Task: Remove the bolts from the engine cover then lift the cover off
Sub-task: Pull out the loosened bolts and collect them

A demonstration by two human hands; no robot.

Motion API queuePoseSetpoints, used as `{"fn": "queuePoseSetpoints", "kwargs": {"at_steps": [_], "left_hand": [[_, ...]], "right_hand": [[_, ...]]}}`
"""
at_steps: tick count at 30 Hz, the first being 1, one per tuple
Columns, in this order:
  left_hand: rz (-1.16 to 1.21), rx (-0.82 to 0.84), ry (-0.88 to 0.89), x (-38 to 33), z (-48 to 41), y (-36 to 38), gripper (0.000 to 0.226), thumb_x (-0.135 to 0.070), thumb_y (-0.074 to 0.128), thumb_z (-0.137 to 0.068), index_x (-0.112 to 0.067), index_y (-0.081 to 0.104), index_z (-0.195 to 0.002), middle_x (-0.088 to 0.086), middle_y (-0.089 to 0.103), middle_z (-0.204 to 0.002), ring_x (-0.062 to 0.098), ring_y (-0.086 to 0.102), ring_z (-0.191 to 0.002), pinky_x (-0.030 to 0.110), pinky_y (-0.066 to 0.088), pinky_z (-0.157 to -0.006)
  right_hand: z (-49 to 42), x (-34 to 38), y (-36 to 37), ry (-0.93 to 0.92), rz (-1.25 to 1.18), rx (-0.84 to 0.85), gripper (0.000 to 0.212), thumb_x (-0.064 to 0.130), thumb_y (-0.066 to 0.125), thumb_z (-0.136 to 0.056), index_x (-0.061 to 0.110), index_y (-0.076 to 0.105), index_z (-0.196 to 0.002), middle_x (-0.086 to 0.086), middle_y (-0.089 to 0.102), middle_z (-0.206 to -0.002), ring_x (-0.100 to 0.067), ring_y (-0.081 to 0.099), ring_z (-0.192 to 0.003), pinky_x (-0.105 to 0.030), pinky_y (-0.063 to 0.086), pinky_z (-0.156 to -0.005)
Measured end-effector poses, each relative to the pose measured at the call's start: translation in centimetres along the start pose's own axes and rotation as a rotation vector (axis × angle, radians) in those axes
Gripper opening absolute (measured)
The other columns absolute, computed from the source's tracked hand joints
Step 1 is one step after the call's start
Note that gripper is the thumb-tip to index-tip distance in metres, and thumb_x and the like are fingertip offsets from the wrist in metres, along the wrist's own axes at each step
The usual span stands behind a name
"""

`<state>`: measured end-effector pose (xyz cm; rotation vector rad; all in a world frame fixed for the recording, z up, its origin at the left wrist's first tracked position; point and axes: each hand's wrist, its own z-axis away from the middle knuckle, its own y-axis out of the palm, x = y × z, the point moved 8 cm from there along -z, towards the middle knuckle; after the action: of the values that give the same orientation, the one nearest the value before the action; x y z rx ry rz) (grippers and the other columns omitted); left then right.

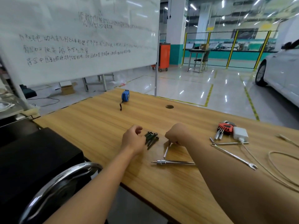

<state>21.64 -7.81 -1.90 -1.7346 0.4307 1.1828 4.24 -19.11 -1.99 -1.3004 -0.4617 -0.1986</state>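
Several dark bolts (151,137) lie bunched together on the wooden table (100,120). My left hand (133,139) rests right beside them on their left, fingers curled, touching the pile. Whether it holds a bolt is hidden. My right hand (176,134) sits just right of the bolts and grips a thin silver hex key (166,150) whose free end points toward me. No engine cover shows in this view.
A silver ratchet extension (173,162) lies near the table's front. To the right are a wrench (234,156), a red hex-key set (224,129), a white charger (240,134) and cable. A blue tape measure (125,95) stands farther back. A black box (32,159) sits left.
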Motion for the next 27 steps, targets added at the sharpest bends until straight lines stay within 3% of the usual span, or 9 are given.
{"fn": "queuePoseSetpoints", "kwargs": {"at_steps": [3, 6, 10, 13, 16, 20, 23, 27], "left_hand": [[-0.014, 0.07, -0.106, 0.6, 0.7, -2.1, 0.033, -0.009, 0.058, -0.093, -0.016, 0.059, -0.125, 0.003, 0.06, -0.122, 0.013, 0.052, -0.099, 0.021, 0.046, -0.073], [-0.023, 0.182, -0.16, -0.4, 1.8, -3.8, 0.03, -0.018, 0.057, -0.096, -0.014, 0.059, -0.126, 0.0, 0.06, -0.115, 0.018, 0.056, -0.106, 0.035, 0.051, -0.091], [0.046, 0.306, -0.01, -5.4, 4.1, -7.4, 0.025, -0.028, 0.052, -0.101, -0.016, 0.061, -0.122, 0.0, 0.069, -0.107, 0.016, 0.067, -0.098, 0.036, 0.056, -0.088], [-0.009, 0.198, 0.168, -9.8, 5.8, -14.3, 0.013, -0.02, 0.055, -0.1, -0.014, 0.067, -0.103, 0.002, 0.076, -0.092, 0.016, 0.073, -0.084, 0.035, 0.059, -0.077], [-0.032, 0.049, 0.232, -11.7, 8.5, -21.9, 0.012, -0.01, 0.061, -0.096, -0.006, 0.07, -0.091, 0.008, 0.076, -0.08, 0.016, 0.072, -0.068, 0.03, 0.061, -0.064], [-0.152, -0.058, 0.234, -10.9, 12.6, -28.6, 0.012, -0.005, 0.067, -0.092, -0.009, 0.072, -0.082, 0.008, 0.075, -0.074, 0.016, 0.073, -0.06, 0.022, 0.057, -0.053], [-0.259, -0.172, 0.221, -10.3, 15.5, -34.4, 0.006, -0.008, 0.07, -0.09, -0.004, 0.074, -0.088, 0.006, 0.076, -0.073, 0.017, 0.074, -0.063, 0.028, 0.062, -0.059], [-0.286, -0.339, 0.231, -9.1, 19.6, -42.8, 0.01, -0.009, 0.072, -0.088, -0.008, 0.076, -0.097, 0.003, 0.077, -0.074, 0.017, 0.074, -0.065, 0.03, 0.062, -0.064]], "right_hand": [[0.8, 0.3, -1.6, -0.032, -0.18, -0.099, 0.033, 0.032, 0.065, -0.083, 0.01, 0.058, -0.06, 0.0, 0.051, -0.05, -0.017, 0.049, -0.047, -0.022, 0.037, -0.044], [2.7, 3.3, -4.6, -0.161, -0.275, -0.203, 0.03, 0.032, 0.068, -0.081, 0.004, 0.066, -0.07, -0.001, 0.056, -0.06, -0.019, 0.055, -0.058, -0.025, 0.037, -0.048], [7.7, 12.3, -7.4, -0.465, -0.35, -0.204, 0.025, 0.031, 0.068, -0.086, 0.01, 0.071, -0.071, -0.009, 0.071, -0.07, -0.017, 0.06, -0.061, -0.035, 0.053, -0.055], [13.1, 20.0, -9.3, -0.713, -0.503, -0.224, 0.022, 0.022, 0.067, -0.083, 0.003, 0.07, -0.072, -0.018, 0.07, -0.072, -0.015, 0.055, -0.055, -0.035, 0.051, -0.054], [18.7, 25.8, -10.3, -0.918, -0.654, -0.239, 0.018, 0.018, 0.066, -0.082, 0.011, 0.067, -0.066, -0.005, 0.064, -0.057, -0.006, 0.052, -0.047, -0.022, 0.043, -0.045], [23.5, 30.4, -7.6, -1.088, -0.755, -0.063, 0.016, 0.015, 0.064, -0.087, 0.01, 0.067, -0.071, 0.002, 0.061, -0.054, -0.01, 0.055, -0.049, -0.029, 0.047, -0.05], [27.3, 34.1, -6.3, -1.249, -0.747, -0.026, 0.021, 0.024, 0.068, -0.09, 0.011, 0.069, -0.074, 0.003, 0.063, -0.055, -0.006, 0.055, -0.049, -0.021, 0.047, -0.049], [33.1, 40.3, -5.4, -1.404, -0.833, 0.008, 0.022, 0.029, 0.073, -0.088, 0.015, 0.07, -0.071, 0.001, 0.064, -0.057, -0.006, 0.055, -0.05, -0.022, 0.047, -0.049]]}}
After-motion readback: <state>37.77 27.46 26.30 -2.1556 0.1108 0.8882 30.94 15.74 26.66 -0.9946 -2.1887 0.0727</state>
